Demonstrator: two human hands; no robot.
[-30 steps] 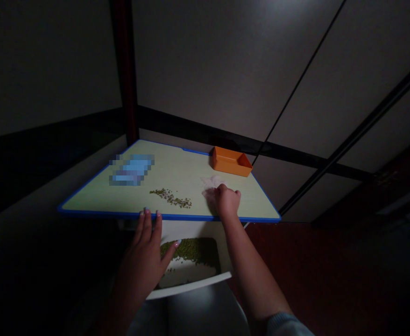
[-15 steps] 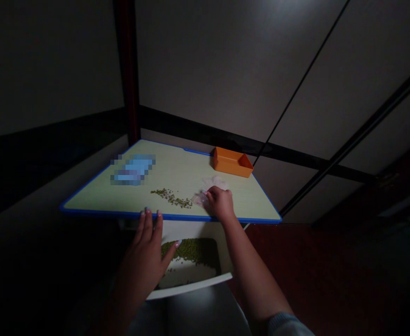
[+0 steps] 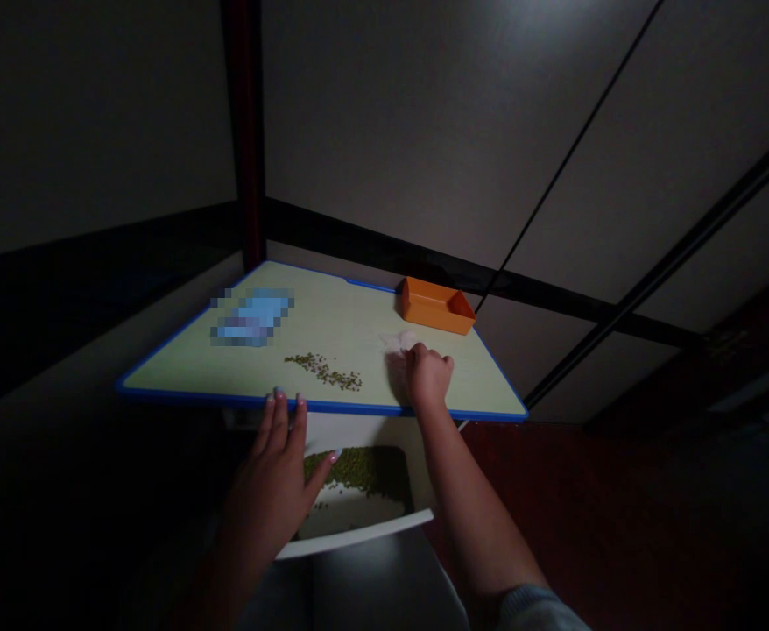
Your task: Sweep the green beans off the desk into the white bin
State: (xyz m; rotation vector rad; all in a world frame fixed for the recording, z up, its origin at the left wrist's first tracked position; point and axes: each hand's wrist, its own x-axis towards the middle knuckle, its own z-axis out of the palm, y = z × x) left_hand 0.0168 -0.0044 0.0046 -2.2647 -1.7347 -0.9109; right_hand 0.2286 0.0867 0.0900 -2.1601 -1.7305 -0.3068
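My right hand (image 3: 429, 377) is closed at the right side of the tabletop, pinching a crumpled, see-through plastic bag (image 3: 398, 339). Part of the bag is hidden behind the fingers. To the left of it, small green beans (image 3: 325, 372) lie scattered in a loose band on the table. My left hand (image 3: 276, 478) is open, its fingers spread and their tips at the table's blue front edge. Below its thumb, a white drawer (image 3: 358, 548) stands pulled out, with many more green beans (image 3: 364, 469) heaped toward its back.
An orange open box (image 3: 437, 307) stands at the back right of the pale green tabletop (image 3: 207, 372). A pixelated blue item (image 3: 253, 315) lies at the left. Panelled walls (image 3: 424, 131) rise close behind the table. The room is dim.
My right hand has moved a little right and away from the scattered beans, drawing the plastic bag with it. My left hand stays in the same place.
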